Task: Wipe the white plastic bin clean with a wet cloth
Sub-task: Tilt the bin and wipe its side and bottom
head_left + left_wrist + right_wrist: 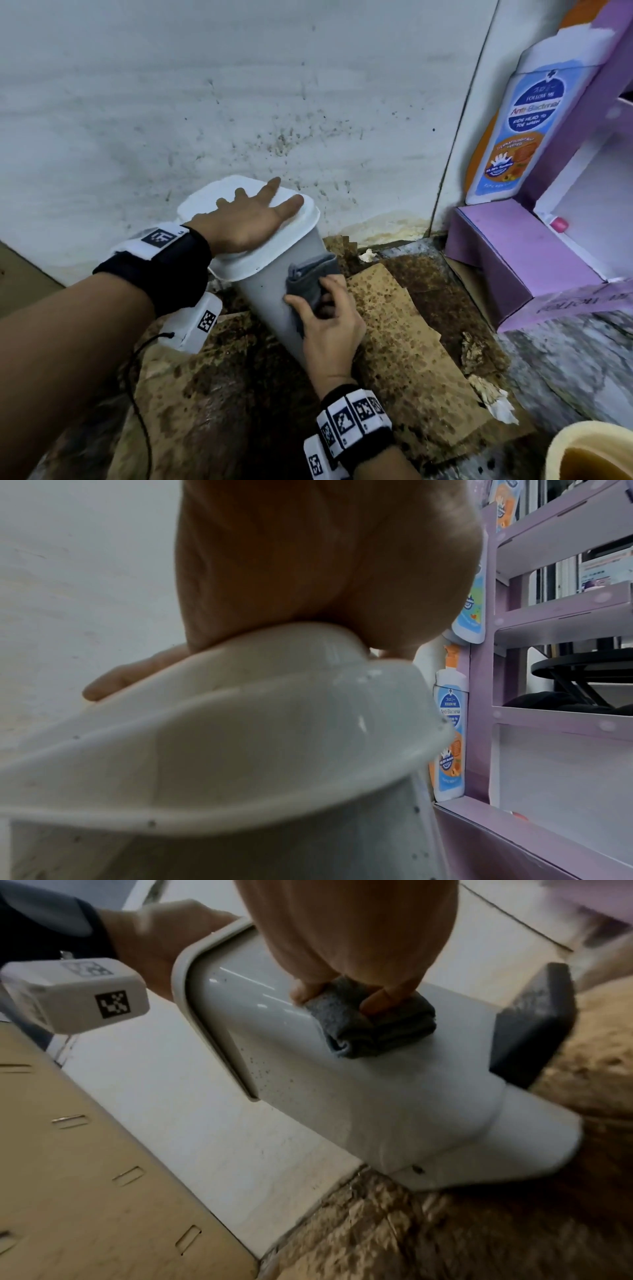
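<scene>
The white plastic bin (270,294) leans tilted against the wall, its body speckled with dark spots (260,1069). My left hand (253,212) lies flat on the white lid (301,236) with fingers spread; the left wrist view shows the palm (308,561) pressing on the lid (240,737). My right hand (325,315) holds a folded grey cloth (308,277) against the bin's side, just below the lid. From the right wrist the fingers (308,991) grip the cloth (373,1026) on the bin wall (342,1096). A dark grey block (534,1026) sits near the bin's base.
Stained brown cardboard (394,325) covers the floor around the bin. A purple display shelf (507,246) with a body-wash bottle picture (513,130) stands close at the right. The dirty white wall (205,102) is behind; a cream bucket rim (561,442) at lower right.
</scene>
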